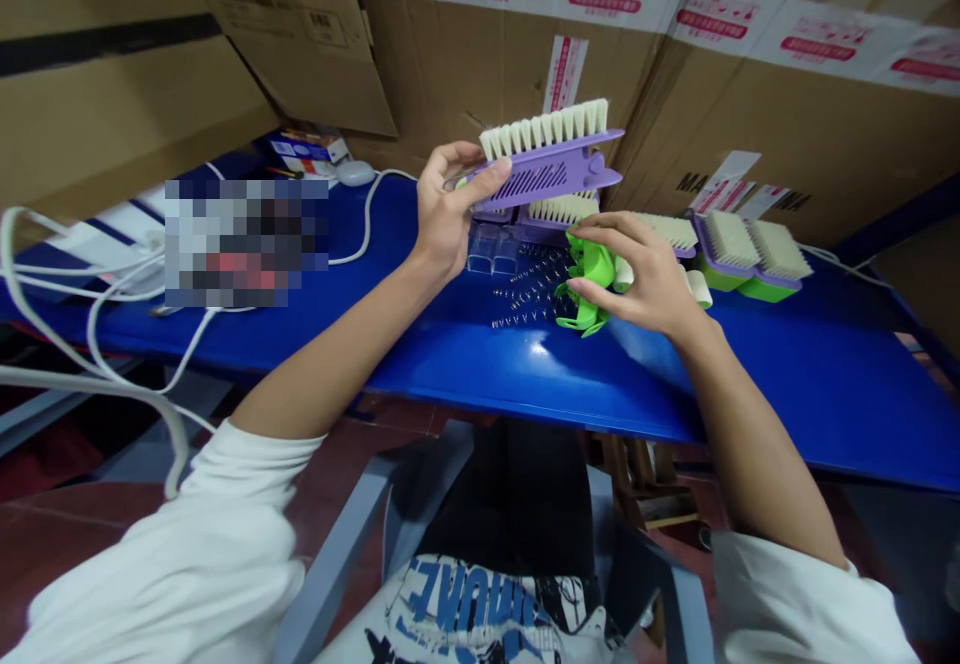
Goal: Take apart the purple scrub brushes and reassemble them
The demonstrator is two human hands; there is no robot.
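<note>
My left hand holds up a purple scrubbing brush by its left end. Its pale bristles face upward, and its slotted side faces me. Lower and to the right, my right hand has its thumb and fingers around a bright green plastic piece in a small heap on the blue table. Just left of that heap lie several metal springs. Clear plastic parts sit beneath the raised brush. Another purple brush lies behind, partly hidden.
Brushes with purple and green bodies stand bristles up at the right on the blue table. White cylindrical pieces lie beside my right wrist. White cables loop at the left near a blurred patch. Cardboard walls the back.
</note>
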